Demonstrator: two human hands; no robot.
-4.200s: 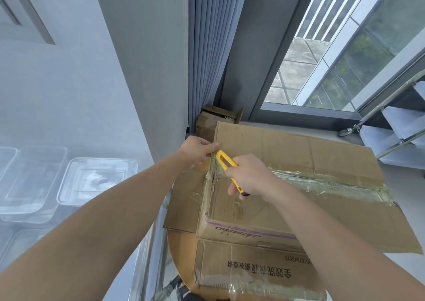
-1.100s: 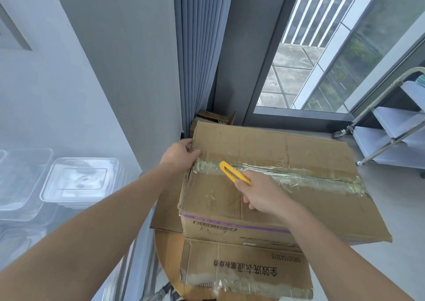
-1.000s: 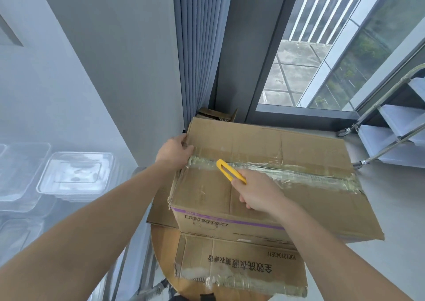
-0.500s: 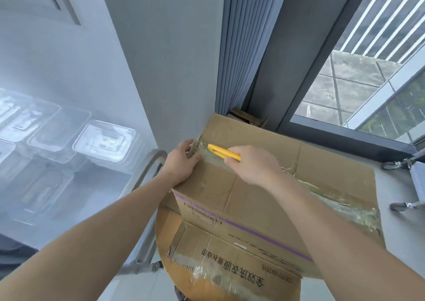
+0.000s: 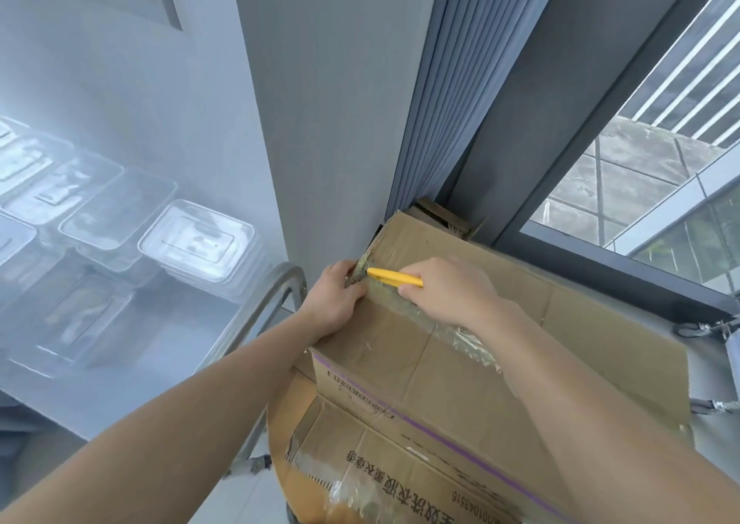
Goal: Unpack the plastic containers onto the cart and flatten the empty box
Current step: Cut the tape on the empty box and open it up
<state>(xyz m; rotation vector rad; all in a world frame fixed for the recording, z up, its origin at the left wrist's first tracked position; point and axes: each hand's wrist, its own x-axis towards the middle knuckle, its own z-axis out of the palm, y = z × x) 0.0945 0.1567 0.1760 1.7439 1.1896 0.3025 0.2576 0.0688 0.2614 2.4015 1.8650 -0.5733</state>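
Observation:
A brown cardboard box (image 5: 460, 367) lies upside down on a round wooden stool, its bottom seam covered by clear tape (image 5: 456, 331). My right hand (image 5: 448, 291) grips a yellow box cutter (image 5: 394, 277) whose tip sits at the left end of the taped seam. My left hand (image 5: 334, 299) presses on the box's left edge and pinches the tape end there. Several clear plastic containers (image 5: 196, 241) stand stacked on the cart (image 5: 264, 303) at the left.
A grey wall and pleated curtain (image 5: 436, 103) rise just behind the box. A second small cardboard box (image 5: 444, 217) is wedged in the corner. A window (image 5: 648, 171) fills the right, with cart wheels (image 5: 704, 329) below it. A loose box flap (image 5: 400, 467) hangs toward me.
My right hand has slid the yellow cutter leftward along the taped seam to the box's left edge. My view has swung left, bringing more containers into sight. The left hand stays on the corner.

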